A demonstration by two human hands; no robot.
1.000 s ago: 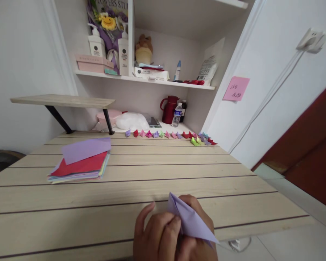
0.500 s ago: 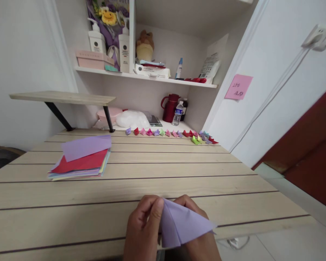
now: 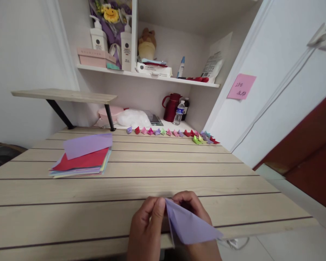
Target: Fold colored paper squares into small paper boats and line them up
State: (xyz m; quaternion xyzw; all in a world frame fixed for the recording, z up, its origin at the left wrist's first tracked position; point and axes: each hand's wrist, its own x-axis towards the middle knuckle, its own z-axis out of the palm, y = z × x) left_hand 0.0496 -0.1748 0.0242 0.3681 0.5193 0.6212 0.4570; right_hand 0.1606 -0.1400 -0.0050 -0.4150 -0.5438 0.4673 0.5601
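A folded sheet of purple paper point(image 3: 191, 224) is between my hands at the near edge of the table. My left hand point(image 3: 149, 224) pinches its upper left corner between thumb and forefinger. Behind the sheet, my right hand point(image 3: 192, 203) curls its fingers around the top edge; the paper covers its palm and part of its thumb. The folded layers stand slightly apart along the lower left side, and a sharp point sticks out to the right.
A stack of coloured paper point(image 3: 84, 159) lies on the table point(image 3: 141, 163) at left. Small folded paper pieces point(image 3: 157, 132) line the back edge, several clustered at right point(image 3: 203, 137). Behind them stand a red jug point(image 3: 172, 107) and a water bottle point(image 3: 179, 113). A small raised shelf point(image 3: 65, 95) stands back left.
The purple paper has turned and tilted, its left flap now seen nearly edge-on. My right hand's fingers have risen slightly above the top edge, and the left hand still pinches the corner.
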